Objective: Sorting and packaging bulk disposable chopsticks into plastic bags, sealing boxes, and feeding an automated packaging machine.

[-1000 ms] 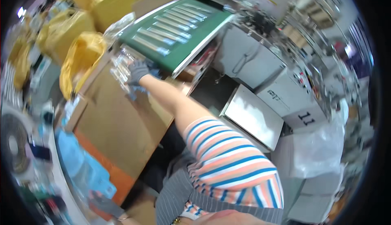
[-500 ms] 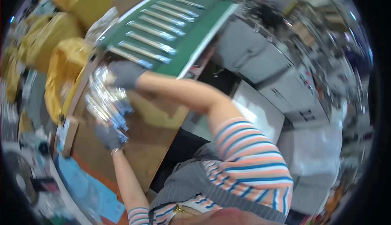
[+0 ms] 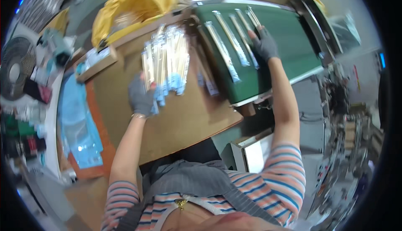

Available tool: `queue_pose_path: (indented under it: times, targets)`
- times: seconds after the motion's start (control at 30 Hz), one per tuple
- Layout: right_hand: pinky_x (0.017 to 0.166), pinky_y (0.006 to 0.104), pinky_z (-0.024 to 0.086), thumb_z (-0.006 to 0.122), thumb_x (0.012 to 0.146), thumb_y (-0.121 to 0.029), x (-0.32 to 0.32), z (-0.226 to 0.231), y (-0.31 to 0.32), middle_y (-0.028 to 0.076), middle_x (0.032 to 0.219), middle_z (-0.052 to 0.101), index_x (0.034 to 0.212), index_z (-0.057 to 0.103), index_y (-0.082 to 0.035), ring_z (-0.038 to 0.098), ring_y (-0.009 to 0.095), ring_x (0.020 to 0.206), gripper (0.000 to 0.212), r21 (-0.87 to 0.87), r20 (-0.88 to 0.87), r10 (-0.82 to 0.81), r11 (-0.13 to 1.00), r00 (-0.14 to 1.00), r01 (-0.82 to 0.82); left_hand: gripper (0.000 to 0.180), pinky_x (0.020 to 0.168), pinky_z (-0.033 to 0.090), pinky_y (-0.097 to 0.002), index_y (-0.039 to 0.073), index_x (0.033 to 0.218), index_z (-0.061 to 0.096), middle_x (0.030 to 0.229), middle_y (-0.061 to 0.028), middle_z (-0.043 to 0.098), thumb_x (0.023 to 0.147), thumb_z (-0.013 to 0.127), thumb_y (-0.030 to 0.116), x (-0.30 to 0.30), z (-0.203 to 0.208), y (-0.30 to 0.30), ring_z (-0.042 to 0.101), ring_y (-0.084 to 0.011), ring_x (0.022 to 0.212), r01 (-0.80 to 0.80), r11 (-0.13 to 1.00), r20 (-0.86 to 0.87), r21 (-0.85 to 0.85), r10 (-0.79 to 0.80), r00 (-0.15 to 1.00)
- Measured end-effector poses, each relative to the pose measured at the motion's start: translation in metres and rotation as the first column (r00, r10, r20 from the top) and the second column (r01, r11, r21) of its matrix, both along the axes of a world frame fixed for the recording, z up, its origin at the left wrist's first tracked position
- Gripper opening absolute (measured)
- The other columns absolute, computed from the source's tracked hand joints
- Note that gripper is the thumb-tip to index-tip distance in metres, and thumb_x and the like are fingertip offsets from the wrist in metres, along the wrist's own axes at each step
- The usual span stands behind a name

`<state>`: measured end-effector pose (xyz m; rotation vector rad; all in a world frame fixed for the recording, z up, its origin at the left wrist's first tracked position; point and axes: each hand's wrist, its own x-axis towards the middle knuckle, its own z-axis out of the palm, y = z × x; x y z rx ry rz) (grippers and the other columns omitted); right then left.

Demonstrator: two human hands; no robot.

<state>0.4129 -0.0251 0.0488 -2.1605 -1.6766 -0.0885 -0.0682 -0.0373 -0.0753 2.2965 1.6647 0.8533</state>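
A pile of chopsticks in clear wrappers with blue ends (image 3: 169, 59) lies on the brown board. My left hand (image 3: 142, 95), in a grey fingerless glove, is closed round the wrapped ends at the pile's near left edge. My right hand (image 3: 266, 46), gloved the same way, reaches onto the green conveyor belt (image 3: 289, 38). Its fingers are closed at the near end of a wrapped chopstick packet (image 3: 252, 16). To its left, several packets lie spaced apart on the belt, one of them a long wrapped packet (image 3: 222, 51). Between pile and belt, blurred packets (image 3: 205, 72) lie in shadow.
A yellow bag (image 3: 136, 5) stands behind the board's raised back edge. At left are a small open carton (image 3: 98, 63), blue plastic sheets (image 3: 79, 126) and a fan (image 3: 16, 65). A dark bar (image 3: 312, 19) crosses the belt's far right end.
My right hand has left the pile and moved right onto the belt. The view has turned, and fewer packets show on the belt. My left hand stays at the pile.
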Motion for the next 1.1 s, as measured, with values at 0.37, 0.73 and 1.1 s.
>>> queue_pose_path:
  times: [0.37,0.73,1.1]
  targets:
    - [0.099,0.0449,0.041,0.047,0.081,-0.069,-0.229,-0.049,0.050,0.034,0.127,0.049,0.138,0.034,0.006,0.050,0.044,0.118,0.095,-0.320,-0.571,-0.240,0.946,0.785,0.056,0.086,0.092,0.044,-0.0407,-0.014,0.125,0.042,0.116,-0.0352,0.054,0.084,0.053,0.060,0.065,0.060,0.041,0.054,-0.0443,0.111,-0.054,0.848,0.539,-0.527,0.383,0.751]
    - [0.091,0.0414,0.046,0.060,0.068,-0.074,-0.239,-0.058,0.040,0.035,0.109,0.059,0.110,0.055,0.014,0.057,0.043,0.109,0.097,-0.276,-0.390,-0.222,0.954,0.894,0.116,0.079,0.083,0.046,-0.0362,-0.011,0.116,0.051,0.106,-0.0245,0.062,0.076,0.068,0.055,0.060,0.035,0.048,0.061,-0.0309,0.095,0.101,0.811,0.696,-0.576,0.422,0.582]
    - [0.070,0.0262,0.050,0.069,0.082,-0.020,-0.340,-0.030,-0.006,0.007,0.096,0.064,0.115,0.056,0.001,0.061,0.013,0.083,0.042,0.359,-0.915,0.311,0.918,-0.258,-0.168,0.066,0.078,0.049,-0.0307,-0.001,0.118,0.055,0.101,-0.0093,0.064,0.068,0.084,0.032,0.012,0.108,0.009,0.060,-0.0161,0.087,0.324,0.912,0.923,-0.253,0.127,0.363]
